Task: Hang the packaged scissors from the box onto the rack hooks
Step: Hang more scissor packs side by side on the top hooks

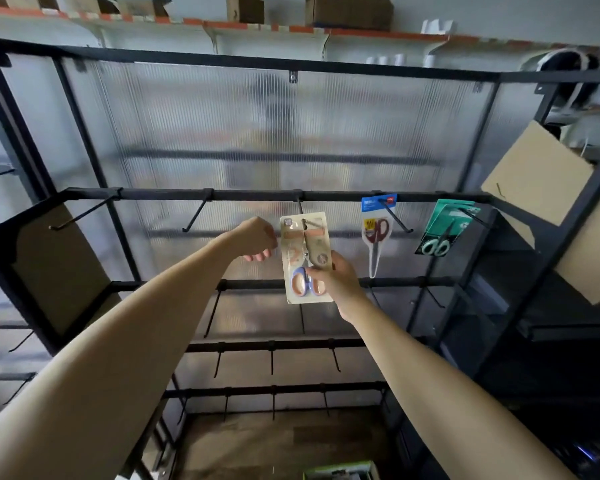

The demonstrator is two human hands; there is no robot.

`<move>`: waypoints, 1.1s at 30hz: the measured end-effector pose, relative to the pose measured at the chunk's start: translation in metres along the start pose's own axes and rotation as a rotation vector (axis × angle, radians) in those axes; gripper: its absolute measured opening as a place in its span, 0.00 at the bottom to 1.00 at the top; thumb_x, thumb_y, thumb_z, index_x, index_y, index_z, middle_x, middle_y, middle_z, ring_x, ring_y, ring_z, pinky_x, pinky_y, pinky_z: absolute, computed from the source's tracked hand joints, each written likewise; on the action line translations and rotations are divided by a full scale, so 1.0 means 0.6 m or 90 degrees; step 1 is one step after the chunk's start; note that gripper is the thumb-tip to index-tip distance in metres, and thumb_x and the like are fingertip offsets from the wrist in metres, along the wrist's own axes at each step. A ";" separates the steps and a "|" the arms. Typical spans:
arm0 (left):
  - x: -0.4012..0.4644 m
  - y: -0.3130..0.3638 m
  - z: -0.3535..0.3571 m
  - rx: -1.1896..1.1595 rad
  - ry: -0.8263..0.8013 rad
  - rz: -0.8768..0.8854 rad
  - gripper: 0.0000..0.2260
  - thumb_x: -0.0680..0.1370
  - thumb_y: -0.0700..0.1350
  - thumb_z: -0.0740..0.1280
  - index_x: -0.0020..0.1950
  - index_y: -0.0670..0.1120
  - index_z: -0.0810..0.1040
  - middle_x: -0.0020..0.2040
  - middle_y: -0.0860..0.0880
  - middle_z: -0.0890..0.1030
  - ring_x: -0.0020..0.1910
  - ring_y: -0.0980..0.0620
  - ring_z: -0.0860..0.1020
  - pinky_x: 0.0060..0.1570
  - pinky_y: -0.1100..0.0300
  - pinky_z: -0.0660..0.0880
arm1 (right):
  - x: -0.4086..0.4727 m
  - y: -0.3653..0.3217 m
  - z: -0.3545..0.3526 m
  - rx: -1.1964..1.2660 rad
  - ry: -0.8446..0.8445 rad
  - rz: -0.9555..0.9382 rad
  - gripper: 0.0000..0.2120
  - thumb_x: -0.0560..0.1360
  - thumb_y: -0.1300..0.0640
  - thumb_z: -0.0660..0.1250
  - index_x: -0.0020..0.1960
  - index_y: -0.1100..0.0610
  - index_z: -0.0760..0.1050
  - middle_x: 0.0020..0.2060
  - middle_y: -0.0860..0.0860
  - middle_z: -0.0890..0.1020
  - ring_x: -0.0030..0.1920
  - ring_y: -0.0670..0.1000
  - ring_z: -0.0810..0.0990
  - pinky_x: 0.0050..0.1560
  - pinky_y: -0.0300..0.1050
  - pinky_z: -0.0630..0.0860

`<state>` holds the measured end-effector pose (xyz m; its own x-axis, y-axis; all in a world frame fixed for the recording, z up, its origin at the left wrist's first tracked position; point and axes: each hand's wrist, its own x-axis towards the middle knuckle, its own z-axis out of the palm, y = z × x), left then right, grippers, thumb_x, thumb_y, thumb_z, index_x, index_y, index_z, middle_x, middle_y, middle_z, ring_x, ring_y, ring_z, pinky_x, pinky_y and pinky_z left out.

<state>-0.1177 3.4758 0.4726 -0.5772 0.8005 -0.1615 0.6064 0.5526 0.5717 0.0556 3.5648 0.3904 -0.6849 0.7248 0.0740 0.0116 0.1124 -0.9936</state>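
Beige card pack of orange-and-blue-handled scissors raised to a black metal rack hook.

The right hand pinches the stiff, glossy pack's lower right edge, arm stretched up; the left hand, fingers loosely curled and holding nothing, hovers just left of the pack's top. Right of the pack, on the same round black rail, hang a blue-carded pair of red-handled scissors and a green-carded pair of mint-handled scissors, before ribbed translucent plastic sheeting.
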 end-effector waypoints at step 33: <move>0.040 -0.002 0.209 0.027 -0.090 0.080 0.08 0.77 0.39 0.64 0.52 0.41 0.81 0.45 0.44 0.85 0.39 0.47 0.83 0.38 0.59 0.80 | 0.007 0.147 -0.105 -0.512 -0.034 0.300 0.12 0.75 0.59 0.66 0.33 0.60 0.74 0.27 0.58 0.72 0.32 0.58 0.74 0.38 0.46 0.71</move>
<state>-0.0636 3.5231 0.3669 -0.4145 0.8867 -0.2048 0.6927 0.4533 0.5609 0.0996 3.6207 0.3086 -0.5132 0.7854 -0.3460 0.7841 0.2652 -0.5611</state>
